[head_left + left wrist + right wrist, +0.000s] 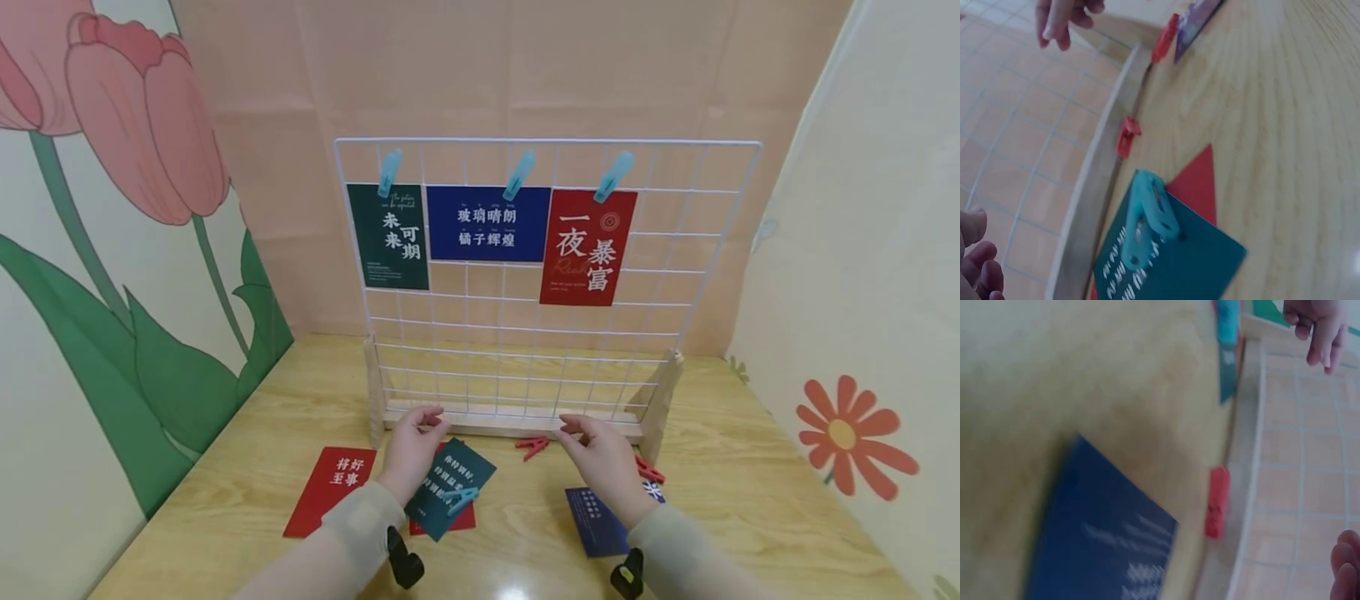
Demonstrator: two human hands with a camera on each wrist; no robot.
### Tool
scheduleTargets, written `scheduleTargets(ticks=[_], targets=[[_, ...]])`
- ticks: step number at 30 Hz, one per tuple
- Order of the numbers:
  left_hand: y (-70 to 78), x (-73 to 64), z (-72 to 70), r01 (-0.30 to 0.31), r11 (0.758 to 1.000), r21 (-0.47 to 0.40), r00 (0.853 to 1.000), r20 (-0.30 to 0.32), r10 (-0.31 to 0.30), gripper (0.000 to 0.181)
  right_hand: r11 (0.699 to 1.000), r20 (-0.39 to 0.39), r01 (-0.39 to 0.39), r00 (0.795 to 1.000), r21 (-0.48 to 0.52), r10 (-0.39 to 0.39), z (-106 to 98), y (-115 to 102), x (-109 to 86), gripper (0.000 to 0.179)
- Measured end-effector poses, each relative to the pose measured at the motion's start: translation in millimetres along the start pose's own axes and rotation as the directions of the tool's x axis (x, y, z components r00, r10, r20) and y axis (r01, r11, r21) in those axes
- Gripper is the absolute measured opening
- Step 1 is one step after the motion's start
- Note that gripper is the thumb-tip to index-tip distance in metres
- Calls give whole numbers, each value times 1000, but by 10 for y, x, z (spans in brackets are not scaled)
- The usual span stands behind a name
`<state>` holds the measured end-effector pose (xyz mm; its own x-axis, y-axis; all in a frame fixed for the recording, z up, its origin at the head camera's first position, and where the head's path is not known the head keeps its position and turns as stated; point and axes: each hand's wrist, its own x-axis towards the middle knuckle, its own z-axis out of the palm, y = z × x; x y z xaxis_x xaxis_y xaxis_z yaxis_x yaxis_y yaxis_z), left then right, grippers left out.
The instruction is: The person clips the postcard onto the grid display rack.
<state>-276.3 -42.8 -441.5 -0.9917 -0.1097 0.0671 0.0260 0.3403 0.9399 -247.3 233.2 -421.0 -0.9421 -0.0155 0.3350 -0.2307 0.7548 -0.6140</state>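
Note:
My left hand, its fingers loosely bent, hovers beside a green card and holds nothing. On that card lies a light-blue clothespin; a red card shows from beneath. My right hand is raised over dark blue cards, fingers loosely bent and bare of anything. A red clothespin lies on the table between the hands, and another red clothespin sits right of the right hand. Behind, a white wire grid carries a green card, a blue card and a red card.
Light-blue clothespins clip the hanging cards to the grid's upper part. Wooden feet hold the grid up on the wood-grain table. Left of the left hand lies a red card. Patterned walls stand at both sides.

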Motion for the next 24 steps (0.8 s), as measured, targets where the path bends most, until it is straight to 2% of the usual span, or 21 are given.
scheduleTargets(ticks=[7,13,18,24], targets=[[-240,-10,-97,70,995,78,998,-2,-70,35,1000,151,-9,989,-8,10,273,-97,-61,23],[-412,-46,-190,153,981,118,988,-16,-152,38,998,261,52,965,-41,-40,431,-196,-86,23],[-517,-87,-296,185,978,97,983,-8,-185,42,995,382,96,920,-1,-89,529,-276,-92,27],[-616,-94,-426,200,969,144,980,-31,-197,43,982,494,191,853,11,-171,664,-396,-103,26]])
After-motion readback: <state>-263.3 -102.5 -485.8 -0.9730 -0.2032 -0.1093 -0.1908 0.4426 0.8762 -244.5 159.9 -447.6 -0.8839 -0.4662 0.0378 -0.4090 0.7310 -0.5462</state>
